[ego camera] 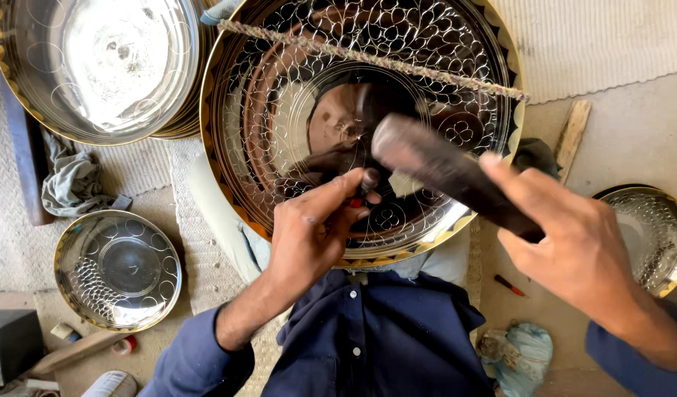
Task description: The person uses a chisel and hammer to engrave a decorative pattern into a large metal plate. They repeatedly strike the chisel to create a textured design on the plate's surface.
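— While you've got the big tray propped up like that, what exactly are your hands doing?

— My left hand [312, 231] is pinched shut around a small punch [368, 180], its tip set against the face of the large engraved brass tray [279, 110], low in the middle of the frame. My right hand [574, 242] is clenched on the handle of a dark hammer [434, 165], whose head hangs blurred just above the punch.

— So where does the tray sit?

— It leans toward me across my lap, filling the upper middle of the frame, with a twisted cord [368, 57] stretched across its top. Loops and flower shapes already cover most of the face.

— Which step would you say this is?

— I judge it's the chasing itself: one mark at a time, near the lower rim, where the pattern meets the gold-toned border.

— And what does the next stroke ask of you?

— I think it needs the punch held steady and square on the line, and the hammer landing cleanly on its top, clear of my fingertips.

— What else is around you?

— A plain shiny bowl [95, 66] sits on a stack at upper left, a small tray [118, 268] on the floor at lower left, another patterned dish [651, 235] at the right edge, and a red pen [510, 285] beside my right arm.
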